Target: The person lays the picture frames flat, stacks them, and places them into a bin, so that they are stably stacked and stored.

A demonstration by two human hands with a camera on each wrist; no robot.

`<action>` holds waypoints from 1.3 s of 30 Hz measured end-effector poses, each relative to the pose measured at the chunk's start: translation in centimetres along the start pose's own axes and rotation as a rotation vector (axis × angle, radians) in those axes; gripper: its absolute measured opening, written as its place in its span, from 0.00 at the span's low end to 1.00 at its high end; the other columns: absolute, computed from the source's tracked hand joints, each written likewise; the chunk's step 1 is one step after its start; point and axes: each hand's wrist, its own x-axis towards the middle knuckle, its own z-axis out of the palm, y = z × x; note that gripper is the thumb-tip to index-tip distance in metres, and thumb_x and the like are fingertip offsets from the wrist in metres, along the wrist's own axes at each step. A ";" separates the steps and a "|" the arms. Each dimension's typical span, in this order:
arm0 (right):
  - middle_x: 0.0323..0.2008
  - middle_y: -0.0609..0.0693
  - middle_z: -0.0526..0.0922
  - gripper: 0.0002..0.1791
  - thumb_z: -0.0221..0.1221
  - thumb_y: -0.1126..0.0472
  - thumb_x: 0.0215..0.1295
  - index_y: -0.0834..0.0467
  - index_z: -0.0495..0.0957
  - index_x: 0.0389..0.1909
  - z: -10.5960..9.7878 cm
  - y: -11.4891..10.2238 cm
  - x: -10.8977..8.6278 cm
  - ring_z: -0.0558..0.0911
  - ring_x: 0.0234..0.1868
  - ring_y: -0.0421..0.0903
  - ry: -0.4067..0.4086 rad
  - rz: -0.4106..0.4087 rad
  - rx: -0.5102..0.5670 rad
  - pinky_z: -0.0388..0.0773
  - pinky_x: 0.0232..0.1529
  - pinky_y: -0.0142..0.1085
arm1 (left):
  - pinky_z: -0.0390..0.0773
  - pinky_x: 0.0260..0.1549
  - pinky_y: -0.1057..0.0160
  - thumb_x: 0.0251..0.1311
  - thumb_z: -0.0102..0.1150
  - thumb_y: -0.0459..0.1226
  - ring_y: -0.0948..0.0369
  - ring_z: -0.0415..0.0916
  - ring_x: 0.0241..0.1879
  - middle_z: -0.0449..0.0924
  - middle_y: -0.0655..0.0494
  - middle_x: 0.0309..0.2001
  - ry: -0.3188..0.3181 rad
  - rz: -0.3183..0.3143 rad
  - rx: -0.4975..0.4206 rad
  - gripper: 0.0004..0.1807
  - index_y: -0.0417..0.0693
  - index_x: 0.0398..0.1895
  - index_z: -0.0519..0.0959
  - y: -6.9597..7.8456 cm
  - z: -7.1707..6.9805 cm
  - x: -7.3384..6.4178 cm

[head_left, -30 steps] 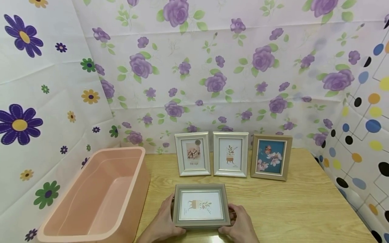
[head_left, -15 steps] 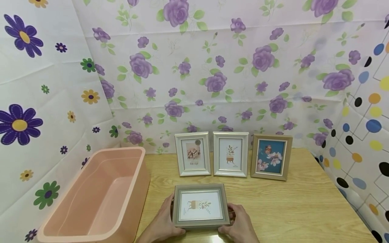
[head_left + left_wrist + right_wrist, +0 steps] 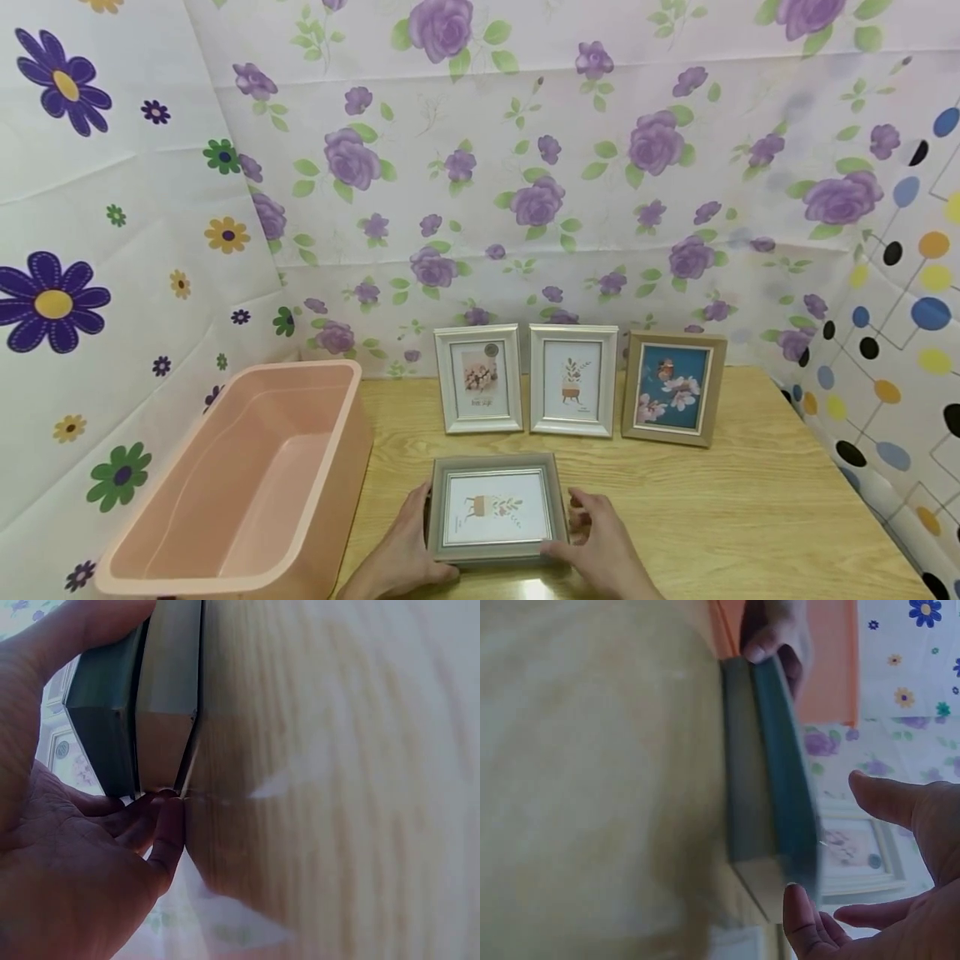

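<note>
A grey-brown picture frame [image 3: 498, 550] lies face up near the table's front, its plant print turned sideways. The left wrist view shows it as the upper frame [image 3: 101, 712] of a stack of two, over a lower frame [image 3: 169, 686] flat on the table. My left hand [image 3: 405, 546] holds the stack's left end, thumb at the near side and fingers at the far side. At the right end is my right hand [image 3: 600, 542]. Its thumb and fingers are spread in the right wrist view, the thumb raised off the upper frame [image 3: 784, 780].
Two white picture frames, one with a blossom print [image 3: 480, 379] and one with a plant print [image 3: 572, 379], stand behind the stack. Beside them stands a brown frame [image 3: 671, 433]. A pink plastic tub [image 3: 337, 483] is at the left. Flowered cloth [image 3: 525, 275] hangs behind.
My right hand has loosened from the stack's right end and shifted slightly right. The left hand and the stack stay in place. The head view has shifted slightly.
</note>
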 end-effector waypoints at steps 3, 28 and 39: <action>0.62 0.64 0.79 0.50 0.84 0.59 0.53 0.68 0.72 0.75 -1.1 -1.0 0.7 0.84 0.52 0.50 0.040 -0.033 -0.017 0.88 0.46 0.39 | 0.74 0.71 0.38 0.34 0.90 0.47 0.40 0.65 0.79 0.62 0.34 0.80 -0.010 -0.008 -0.007 0.77 0.35 0.87 0.51 0.0 0.0 -0.1; 0.69 0.67 0.75 0.52 0.81 0.61 0.56 0.63 0.67 0.80 -1.8 -11.5 11.0 0.83 0.57 0.59 0.097 -0.334 -0.220 0.86 0.51 0.49 | 0.83 0.54 0.65 0.55 0.82 0.34 0.42 0.77 0.66 0.67 0.27 0.75 0.001 -0.131 -0.393 0.61 0.30 0.85 0.51 0.9 -0.5 -2.1; 0.81 0.68 0.62 0.54 0.79 0.65 0.58 0.62 0.62 0.83 -0.9 -14.9 16.1 0.74 0.74 0.71 0.125 -0.451 -0.326 0.80 0.68 0.63 | 0.82 0.50 0.69 0.58 0.80 0.36 0.45 0.80 0.63 0.66 0.27 0.75 -0.003 -0.148 -0.471 0.59 0.34 0.86 0.52 0.9 -0.3 -2.8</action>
